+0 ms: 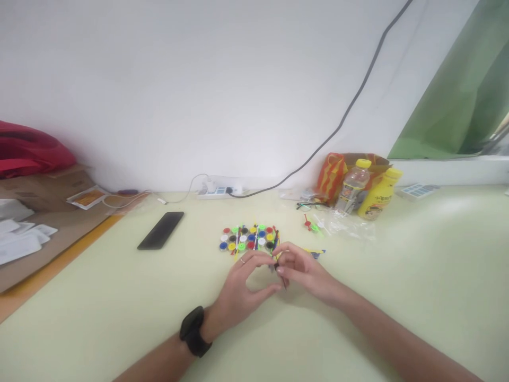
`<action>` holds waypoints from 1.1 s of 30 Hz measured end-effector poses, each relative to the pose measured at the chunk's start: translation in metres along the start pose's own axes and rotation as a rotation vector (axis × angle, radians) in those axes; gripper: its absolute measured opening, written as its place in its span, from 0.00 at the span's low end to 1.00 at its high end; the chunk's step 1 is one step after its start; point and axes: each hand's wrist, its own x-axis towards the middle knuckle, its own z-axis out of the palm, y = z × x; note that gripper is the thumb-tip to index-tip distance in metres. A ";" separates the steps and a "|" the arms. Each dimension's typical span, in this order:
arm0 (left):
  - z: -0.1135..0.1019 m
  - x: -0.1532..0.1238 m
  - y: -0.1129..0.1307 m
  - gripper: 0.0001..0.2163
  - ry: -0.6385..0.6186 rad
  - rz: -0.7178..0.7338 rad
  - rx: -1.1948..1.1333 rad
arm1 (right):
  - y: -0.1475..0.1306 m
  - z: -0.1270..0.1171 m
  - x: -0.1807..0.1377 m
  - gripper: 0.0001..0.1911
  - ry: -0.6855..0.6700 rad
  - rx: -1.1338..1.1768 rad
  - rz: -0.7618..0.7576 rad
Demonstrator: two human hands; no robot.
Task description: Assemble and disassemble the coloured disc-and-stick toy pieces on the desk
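A cluster of small round coloured pieces (247,238) in red, green, blue, yellow, white and black lies on the pale green table (417,276), with thin coloured sticks across it. Just in front of it my left hand (242,289), with a black watch on the wrist, meets my right hand (304,270). Both pinch a thin dark stick piece (279,271) between fingertips. More loose coloured sticks (313,226) lie to the right on clear plastic.
A black phone (161,230) lies left of the pieces. At the back are a power strip (218,190) with cables, glasses (312,205), an orange bag (338,175), a clear bottle (352,188) and a yellow bottle (377,200). Cardboard and papers (24,233) sit at far left.
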 end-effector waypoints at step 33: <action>0.000 -0.002 0.005 0.05 -0.416 -0.053 0.059 | 0.029 -0.108 0.009 0.17 0.484 -1.357 -0.223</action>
